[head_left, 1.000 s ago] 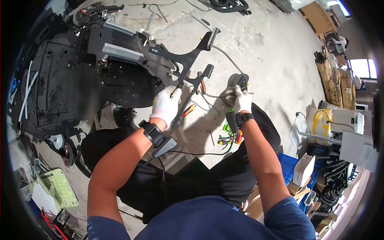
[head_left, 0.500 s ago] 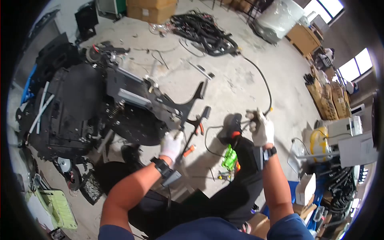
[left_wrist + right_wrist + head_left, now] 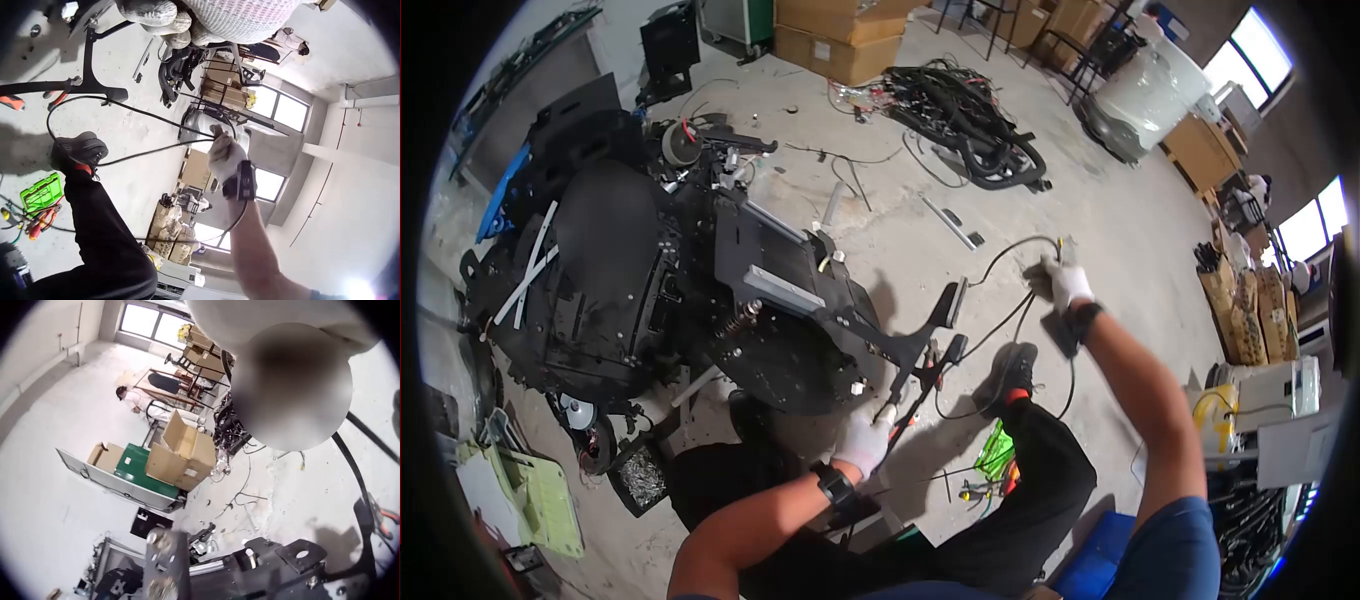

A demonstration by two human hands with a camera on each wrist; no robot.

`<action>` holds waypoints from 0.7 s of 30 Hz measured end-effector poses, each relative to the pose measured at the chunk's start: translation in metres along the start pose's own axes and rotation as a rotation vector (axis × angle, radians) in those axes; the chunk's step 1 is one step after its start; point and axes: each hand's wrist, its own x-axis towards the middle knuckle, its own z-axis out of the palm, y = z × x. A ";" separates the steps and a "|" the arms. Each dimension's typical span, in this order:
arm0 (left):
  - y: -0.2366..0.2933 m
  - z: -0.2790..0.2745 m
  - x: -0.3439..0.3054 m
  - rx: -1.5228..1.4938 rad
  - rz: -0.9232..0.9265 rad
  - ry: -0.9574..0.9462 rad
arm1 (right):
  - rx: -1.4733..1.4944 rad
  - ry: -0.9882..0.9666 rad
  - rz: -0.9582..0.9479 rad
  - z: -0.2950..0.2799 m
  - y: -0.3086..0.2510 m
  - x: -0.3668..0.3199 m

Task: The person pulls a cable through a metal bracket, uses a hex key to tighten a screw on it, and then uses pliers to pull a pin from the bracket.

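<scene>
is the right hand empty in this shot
No, the gloved right hand grips a black cable that loops out from its fingers.

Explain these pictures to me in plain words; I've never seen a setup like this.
There is no robot here: a person wearing pale gloves works low over a grey concrete floor. One camera sits on the head and looks forward and down; each wrist carries another, giving the two sideways-tilted views.

The left hand grips the end of a black forked bracket. The right hand, held out, pinches a thin black looped cable. In the right wrist view a blurred disc hides much of the middle.

On the floor lie a big dark assembly of panels and rails, a heap of black hoses and wires, and a bright green item beside some hand tools.
</scene>
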 end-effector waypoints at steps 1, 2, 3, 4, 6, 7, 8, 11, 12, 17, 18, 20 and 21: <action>0.002 -0.002 0.001 -0.053 -0.049 -0.036 | -0.297 0.041 -0.098 0.003 -0.023 0.035; 0.018 -0.008 -0.003 0.097 0.038 0.053 | -0.529 0.076 -0.191 0.010 -0.060 0.057; 0.008 -0.005 0.002 0.001 -0.035 0.013 | -0.944 0.223 -0.427 -0.004 -0.087 0.125; 0.006 -0.006 0.006 -0.020 -0.051 -0.016 | -1.240 0.327 -0.524 0.025 -0.166 0.070; 0.011 -0.009 0.008 -0.046 -0.087 -0.049 | -0.939 0.188 -0.600 -0.001 -0.229 0.151; 0.021 -0.013 0.009 -0.043 -0.100 -0.051 | 0.050 0.006 -0.561 -0.017 -0.235 0.186; 0.026 -0.014 0.007 -0.041 -0.116 -0.060 | 0.140 0.083 -0.506 0.001 -0.239 0.146; 0.015 -0.005 0.011 -0.070 -0.079 -0.078 | -0.671 0.107 -1.030 -0.045 -0.177 0.204; 0.016 -0.004 0.010 -0.070 -0.071 -0.079 | -0.307 0.082 -0.763 -0.026 -0.167 0.163; 0.008 0.004 -0.004 0.086 0.131 -0.054 | 0.263 0.005 -0.320 0.006 -0.083 0.002; 0.004 0.008 -0.005 0.062 0.139 -0.035 | 0.280 -0.007 -0.302 0.000 -0.075 -0.015; 0.010 0.007 -0.009 0.122 0.081 -0.067 | 0.305 -0.032 -0.316 -0.019 -0.069 -0.045; 0.008 0.009 -0.007 0.122 -0.041 -0.149 | 0.321 -0.079 -0.347 -0.028 -0.066 -0.060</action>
